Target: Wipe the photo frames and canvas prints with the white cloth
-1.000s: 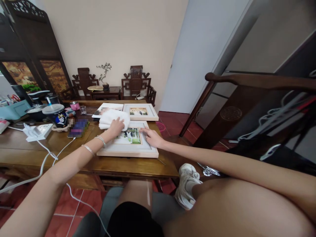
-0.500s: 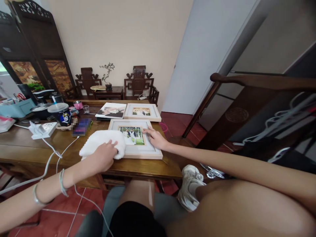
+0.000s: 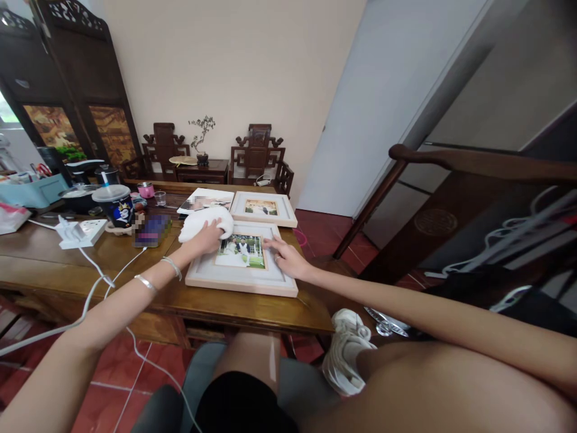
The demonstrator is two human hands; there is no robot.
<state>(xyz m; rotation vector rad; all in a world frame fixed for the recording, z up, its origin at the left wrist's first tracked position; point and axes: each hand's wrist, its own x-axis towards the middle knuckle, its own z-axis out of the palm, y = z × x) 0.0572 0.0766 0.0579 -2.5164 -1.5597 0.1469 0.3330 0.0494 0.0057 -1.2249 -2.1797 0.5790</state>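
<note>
A pale wooden picture frame [image 3: 243, 279] with a colour photo lies flat near the front edge of the dark wooden table [image 3: 252, 310]. My left hand [image 3: 204, 237] presses a white cloth [image 3: 205, 221] onto the frame's far left corner. On the frame's right border rests my right hand [image 3: 288, 260], fingers spread flat, holding the frame down. A second framed photo [image 3: 264, 208] lies just behind it, beside an open photo book [image 3: 205, 201].
To the left on the table are a phone [image 3: 152, 231], a white power strip [image 3: 83, 231] with cables, a lidded cup with a straw [image 3: 116, 204], a small glass [image 3: 160, 197] and pots. A wooden chair back [image 3: 451, 161] stands at right. My knee and white shoe [image 3: 347, 352] are below.
My left hand with the cloth swept from the frame's far left to its near left corner, then back up to the far left corner. My right hand stayed on the right border.
</note>
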